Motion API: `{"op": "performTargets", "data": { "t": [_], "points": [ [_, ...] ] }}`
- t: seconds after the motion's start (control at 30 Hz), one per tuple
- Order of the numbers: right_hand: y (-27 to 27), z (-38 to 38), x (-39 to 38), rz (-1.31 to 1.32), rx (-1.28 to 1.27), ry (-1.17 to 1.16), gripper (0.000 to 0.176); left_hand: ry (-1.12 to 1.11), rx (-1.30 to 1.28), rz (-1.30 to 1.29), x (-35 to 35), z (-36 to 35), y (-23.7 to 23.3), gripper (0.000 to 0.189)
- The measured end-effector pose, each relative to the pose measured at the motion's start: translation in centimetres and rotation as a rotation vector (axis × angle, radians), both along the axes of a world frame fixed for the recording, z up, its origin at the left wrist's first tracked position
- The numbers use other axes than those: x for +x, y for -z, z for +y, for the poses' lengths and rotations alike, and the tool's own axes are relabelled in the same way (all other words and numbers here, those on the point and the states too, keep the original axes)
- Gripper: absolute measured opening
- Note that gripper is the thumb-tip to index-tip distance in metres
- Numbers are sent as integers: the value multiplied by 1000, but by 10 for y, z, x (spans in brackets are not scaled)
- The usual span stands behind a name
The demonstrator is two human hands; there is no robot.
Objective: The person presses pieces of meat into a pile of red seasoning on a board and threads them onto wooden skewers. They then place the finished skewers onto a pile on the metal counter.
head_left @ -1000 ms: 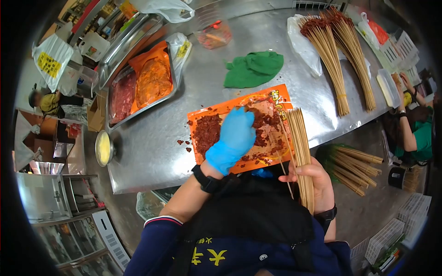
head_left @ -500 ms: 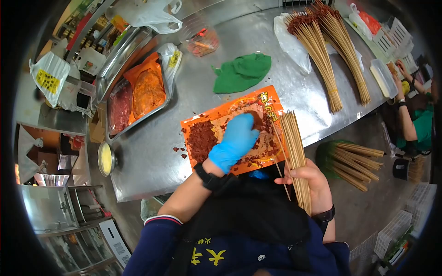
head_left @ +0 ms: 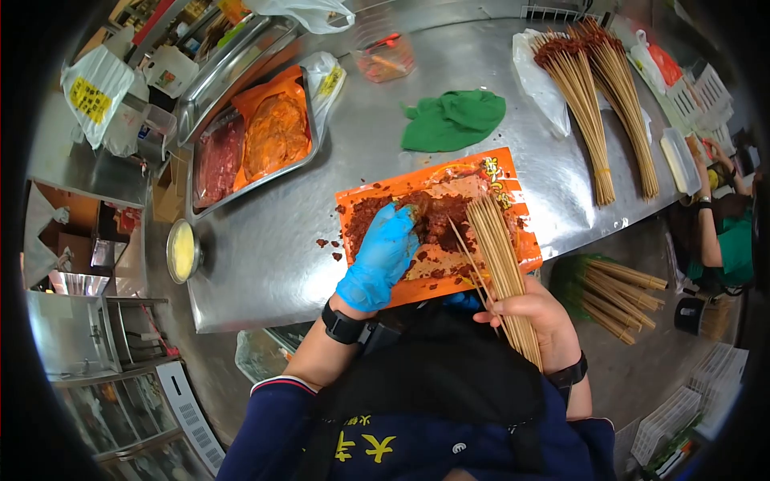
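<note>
My left hand (head_left: 380, 252), in a blue glove, is over the left half of an orange printed plastic sheet (head_left: 513, 175). Its curled fingers press into crumbly dark red meat pieces (head_left: 437, 212), and red bits stick to the glove. The fingertips are partly hidden. My right hand (head_left: 539, 317), bare, is closed around a bundle of bamboo skewers (head_left: 507, 276). The bundle's upper ends lean over the sheet's right part, and one or two skewers stand apart on its left side.
Behind the sheet lies a green cloth (head_left: 453, 120). A metal tray (head_left: 314, 148) of marinated meat stands left, above a bowl of yellow paste (head_left: 184, 251). Skewers with red-coated tips (head_left: 581, 112) lie back right. More skewers (head_left: 618, 289) stand below the table's edge. Another person's arm (head_left: 709, 228) shows far right.
My left hand has moved left across the sheet, and the red meat now spreads further toward the middle. My right hand still holds the skewers, whose tips now reach over the sheet. The view has shifted slightly.
</note>
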State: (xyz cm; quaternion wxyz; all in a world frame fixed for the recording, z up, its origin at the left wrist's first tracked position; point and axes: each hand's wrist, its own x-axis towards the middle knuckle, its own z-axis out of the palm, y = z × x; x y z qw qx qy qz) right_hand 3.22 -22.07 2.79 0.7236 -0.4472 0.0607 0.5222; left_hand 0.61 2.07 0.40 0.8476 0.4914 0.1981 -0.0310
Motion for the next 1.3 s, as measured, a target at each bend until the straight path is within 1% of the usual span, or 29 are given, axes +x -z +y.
{"op": "performTargets", "data": {
  "t": [0.07,0.1,0.17,0.2,0.27,0.3,0.37,0.4,0.47,0.5,0.57,0.6,0.67,0.7,0.73,0.8,0.9,0.93,1.0,1.03,1.1,1.13,1.2,1.23,1.27,1.3],
  "points": [
    [-1,1,-1,2,1,-3,46,-26,-99,-76,-2,-1,-8,30],
    [-2,2,-2,2,-1,-4,46,-27,-102,-77,-1,-5,-13,30],
    [-6,4,-3,2,15,9,47,-65,-56,-115,1,-13,-22,30],
    [-7,4,-3,0,13,9,47,-65,-58,-117,1,-12,-19,30],
    [-8,3,-4,2,6,32,45,-130,96,-106,1,-7,-6,28],
    [-7,1,-4,2,5,30,45,-132,95,-105,1,1,-2,28],
    [-1,-4,-5,-7,14,66,45,364,1712,50,1,19,2,27],
    [-1,-5,-6,-6,15,64,45,363,1713,52,-3,20,5,27],
    [1,-6,-5,-19,-4,101,42,318,2054,83,-9,20,8,25],
    [3,-8,-6,-14,-2,108,42,327,2056,79,-9,18,5,25],
    [8,-14,-5,-12,66,95,41,216,2023,6,-8,8,-4,24],
    [7,-16,-5,-13,58,103,41,220,2016,-3,-7,2,-2,24],
    [3,-14,-6,-8,71,142,39,192,1786,-91,-7,-7,0,23],
    [6,-16,-4,-18,77,114,40,239,1689,-120,-6,-13,7,23],
    [6,-15,-3,-17,85,111,40,303,1667,-82,-8,-22,7,24],
    [7,-16,-5,-8,105,114,40,297,1645,-34,-3,-38,13,24],
    [0,-16,-7,14,44,137,40,265,1696,-77,1,-46,29,25],
    [-1,-16,-7,14,42,143,40,269,1694,-81,2,-45,30,25],
    [-3,-16,-6,2,5,148,46,261,1642,-86,2,-42,31,27],
    [-2,-17,-6,2,6,149,46,261,1643,-86,1,-39,31,27],
    [2,-17,-5,5,41,150,45,246,1547,-1,1,-33,30,26],
    [3,-17,-6,7,44,150,45,247,1549,1,2,-30,32,26],
    [6,-14,-6,13,60,133,45,266,1273,140,5,-18,42,26],
    [5,-13,-7,15,62,131,45,266,1275,142,4,-10,55,26],
    [2,-11,-8,20,58,145,45,199,1037,86,4,-1,72,26],
    [1,-11,-8,24,53,160,45,133,798,31,5,1,72,27]
  ]
}}
